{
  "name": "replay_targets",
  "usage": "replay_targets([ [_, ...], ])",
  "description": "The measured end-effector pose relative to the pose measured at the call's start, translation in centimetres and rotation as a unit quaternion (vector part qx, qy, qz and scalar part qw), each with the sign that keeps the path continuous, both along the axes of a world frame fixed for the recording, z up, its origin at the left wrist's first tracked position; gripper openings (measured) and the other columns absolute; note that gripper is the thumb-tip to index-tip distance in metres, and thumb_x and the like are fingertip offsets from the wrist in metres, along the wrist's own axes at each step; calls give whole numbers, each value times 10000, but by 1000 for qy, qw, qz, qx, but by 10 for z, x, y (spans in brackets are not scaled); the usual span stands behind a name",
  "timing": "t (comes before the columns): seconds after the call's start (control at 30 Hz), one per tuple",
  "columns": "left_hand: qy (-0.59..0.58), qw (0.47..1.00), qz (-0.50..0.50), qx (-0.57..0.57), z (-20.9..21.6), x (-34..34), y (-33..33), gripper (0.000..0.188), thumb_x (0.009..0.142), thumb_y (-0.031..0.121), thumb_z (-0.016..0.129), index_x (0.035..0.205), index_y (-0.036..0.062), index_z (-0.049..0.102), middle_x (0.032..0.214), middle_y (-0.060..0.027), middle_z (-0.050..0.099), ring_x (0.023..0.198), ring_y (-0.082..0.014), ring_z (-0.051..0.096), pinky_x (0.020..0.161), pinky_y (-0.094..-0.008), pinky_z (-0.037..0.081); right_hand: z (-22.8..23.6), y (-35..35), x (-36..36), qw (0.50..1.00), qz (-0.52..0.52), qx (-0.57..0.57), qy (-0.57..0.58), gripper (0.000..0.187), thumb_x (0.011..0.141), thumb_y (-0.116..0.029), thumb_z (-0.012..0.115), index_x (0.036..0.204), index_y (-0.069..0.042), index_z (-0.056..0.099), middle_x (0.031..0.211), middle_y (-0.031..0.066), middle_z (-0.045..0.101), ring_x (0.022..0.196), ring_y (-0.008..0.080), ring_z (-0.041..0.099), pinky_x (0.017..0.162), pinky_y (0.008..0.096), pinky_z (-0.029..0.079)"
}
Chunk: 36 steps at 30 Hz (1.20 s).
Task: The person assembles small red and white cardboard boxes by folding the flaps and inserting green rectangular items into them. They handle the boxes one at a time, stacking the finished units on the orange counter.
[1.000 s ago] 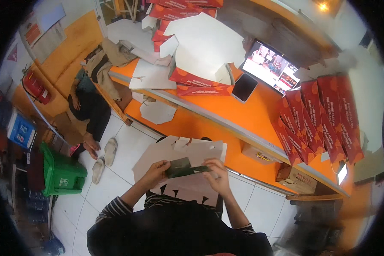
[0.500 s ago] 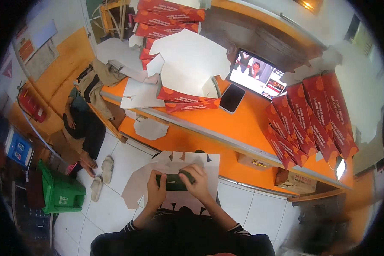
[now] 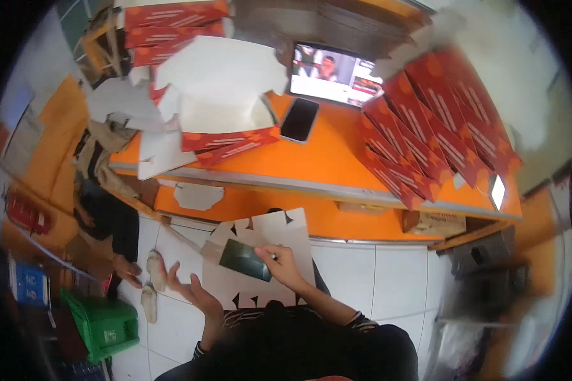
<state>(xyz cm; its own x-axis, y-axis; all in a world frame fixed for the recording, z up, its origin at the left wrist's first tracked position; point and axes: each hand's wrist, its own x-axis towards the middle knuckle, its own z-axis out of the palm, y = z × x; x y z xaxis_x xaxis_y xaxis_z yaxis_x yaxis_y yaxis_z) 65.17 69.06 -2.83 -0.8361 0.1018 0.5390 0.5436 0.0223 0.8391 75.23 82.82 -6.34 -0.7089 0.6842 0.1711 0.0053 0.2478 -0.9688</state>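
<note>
Currently the step in hand looks like box folding: a flat white die-cut carton blank point(image 3: 267, 260) sits in the person's lap at about 6 o'clock of the view, just below the edge of the orange counter point(image 3: 337, 159). The right hand point(image 3: 285, 267) rests on the blank, fingers curled on a dark green rectangular piece point(image 3: 245, 260) lying on it, pinching its right end. The left hand point(image 3: 194, 293) is open, palm up, fingers spread wide, at the blank's 8 o'clock edge, touching or just under it; I cannot tell which.

On the counter: at 11 o'clock a half-formed white box point(image 3: 219, 89) over red folded boxes, at 12 o'clock a black phone point(image 3: 300, 119) and a tablet screen point(image 3: 333, 73), at 2 o'clock a fanned row of red flat cartons point(image 3: 432, 140).

Judgement: folding has not started. The next move calls for a firm left-hand grip on the blank edge while the right handles the dark piece.
</note>
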Motion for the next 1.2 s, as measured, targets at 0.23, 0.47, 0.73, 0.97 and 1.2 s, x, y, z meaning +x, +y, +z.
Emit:
replay_targets([
  [0.23, -66, 914, -253, -310, -22, -13, -4, 247, 819, 132, 558, 1055, 66, 535, 1405, -176, 227, 1297, -338, 192, 1033, -421, 194, -16, -17, 9, 986, 105, -108, -73, 300, 864, -254, 572, 778, 31, 608, 619, 139, 568, 539, 153, 507, 527, 315, 406],
  [0.47, -112, 915, -258, -289, -24, -17, -11, 190, 800, 64, 567, 987, 39, 545, 1073, -156, 487, 997, -312, 471, 892, -376, 360, -9, -35, 3, 994, 97, -37, -42, 222, 870, -188, 562, 778, 7, 614, 605, 113, 553, 547, 145, 490, 527, 278, 391],
  [0.73, -11, 857, -382, -346, 28, 0, -21, 506, 712, 70, 687, 1146, 51, 429, 1147, -189, 413, 1026, -308, 462, 860, -369, 388, 24, -12, 8, 986, 140, 81, 43, 161, 833, -173, 600, 757, -32, 617, 647, 110, 576, 625, 250, 543, 647, 331, 405],
  [0.97, -87, 915, -325, -222, -46, -14, -36, 801, 581, 39, 804, 1226, 72, 331, 1202, -182, 326, 1104, -300, 411, 886, -374, 404, 61, -2, 10, 972, 16, 185, 143, 493, 679, -273, 758, 1044, -27, 536, 1060, 171, 546, 969, 294, 518, 844, 380, 377],
  [1.2, -172, 896, -379, -155, -69, 5, -50, 405, 779, 65, 645, 1149, 44, 481, 1099, -102, 519, 948, -225, 524, 782, -332, 450, 52, 32, 14, 979, -27, 201, 36, 1196, 512, -393, 837, 1388, -24, 110, 1429, 275, 89, 1340, 389, 85, 1060, 431, 181],
])
